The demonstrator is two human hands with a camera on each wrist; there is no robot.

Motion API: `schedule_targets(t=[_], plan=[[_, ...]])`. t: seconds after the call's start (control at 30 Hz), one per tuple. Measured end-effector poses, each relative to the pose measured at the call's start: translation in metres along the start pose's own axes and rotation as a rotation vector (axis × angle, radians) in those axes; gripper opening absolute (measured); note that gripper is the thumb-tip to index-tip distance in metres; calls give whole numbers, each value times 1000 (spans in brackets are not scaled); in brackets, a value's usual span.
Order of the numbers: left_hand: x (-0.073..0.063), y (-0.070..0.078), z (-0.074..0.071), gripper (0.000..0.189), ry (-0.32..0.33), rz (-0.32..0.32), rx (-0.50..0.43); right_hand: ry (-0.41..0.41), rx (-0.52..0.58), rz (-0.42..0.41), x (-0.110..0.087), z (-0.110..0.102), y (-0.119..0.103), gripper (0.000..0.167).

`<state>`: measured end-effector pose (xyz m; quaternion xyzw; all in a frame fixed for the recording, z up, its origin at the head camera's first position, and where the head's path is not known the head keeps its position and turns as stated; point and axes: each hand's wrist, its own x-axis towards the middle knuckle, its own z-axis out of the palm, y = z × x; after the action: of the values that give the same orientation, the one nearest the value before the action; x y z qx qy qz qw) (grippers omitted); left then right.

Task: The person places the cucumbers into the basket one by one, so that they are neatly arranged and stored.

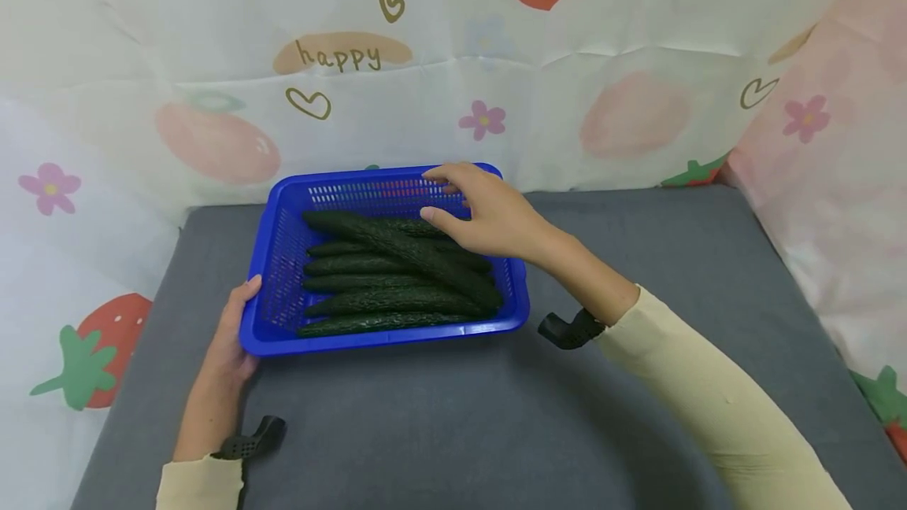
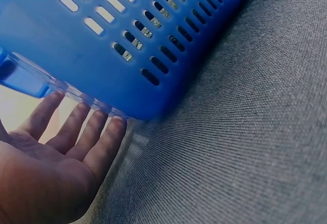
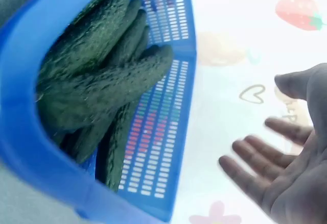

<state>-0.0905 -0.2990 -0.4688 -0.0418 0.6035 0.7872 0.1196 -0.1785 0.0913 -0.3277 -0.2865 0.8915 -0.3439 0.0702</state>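
Note:
A blue plastic basket (image 1: 383,345) with slotted walls holds several dark green cucumbers (image 1: 383,283); one cucumber (image 1: 418,250) lies diagonally across the others. At the basket's left end is my left hand (image 1: 230,329), its thumb by the rim. The left wrist view shows the fingertips (image 2: 104,114) of this hand against the basket's end wall, the fingers nearly straight. My right hand (image 1: 492,215) hovers over the basket's back right part, fingers spread and loosely bent. Nothing lies between the fingers (image 3: 255,152) of the right hand in the right wrist view.
The basket stands on a table covered with grey cloth (image 1: 397,431), near its back edge. Behind it hangs a pale fabric backdrop (image 1: 425,116) with printed fruit, flowers and hearts. Each wrist wears a black camera mount, such as the right one (image 1: 570,329).

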Motion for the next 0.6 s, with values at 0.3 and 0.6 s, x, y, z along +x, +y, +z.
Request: schedule_targets(t=[0.3,0.6], plan=[[1,0,0,38,22,-2,-2,84,67,-98,-17,3,7,44],[2,-1,-2,52,23,-20,51,139,96,-85,-37,5,21,44]])
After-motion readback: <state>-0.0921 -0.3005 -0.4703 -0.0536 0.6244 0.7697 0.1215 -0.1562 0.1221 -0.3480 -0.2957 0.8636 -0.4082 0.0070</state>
